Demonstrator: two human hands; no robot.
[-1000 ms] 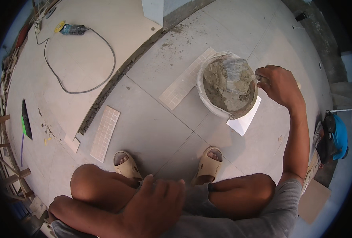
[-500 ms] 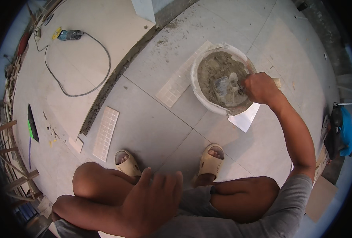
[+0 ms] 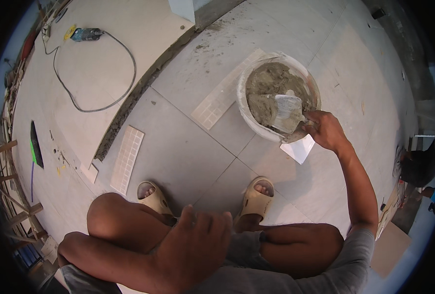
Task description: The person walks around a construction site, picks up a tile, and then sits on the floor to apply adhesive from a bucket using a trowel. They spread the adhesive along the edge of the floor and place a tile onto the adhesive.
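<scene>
My right hand [image 3: 325,130] grips the handle of a trowel [image 3: 288,111], fingers wrapped round it. The trowel's flat metal blade is smeared with grey mortar and lies tilted over the mortar [image 3: 264,81] inside a round whitish bucket [image 3: 245,110]. Most of the handle is hidden by my fingers. Above my lap, my left hand [image 3: 195,250] hangs with its back showing and its fingers loosely apart; nothing shows in it. A sheet of white paper or card [image 3: 298,148] sticks out by the bucket's near side.
Tile strips with a grid pattern lie left of the bucket [image 3: 212,109] and near my left foot [image 3: 127,159]. A corded power tool [image 3: 86,34] rests on the raised floor at far left, past a rough mortar edge [image 3: 129,100]. A person [image 3: 420,169] is partly visible at the right.
My right hand has drawn down toward me, and the trowel blade has come up out of the mortar, now showing broad and smeared. My left hand has hardly moved.
</scene>
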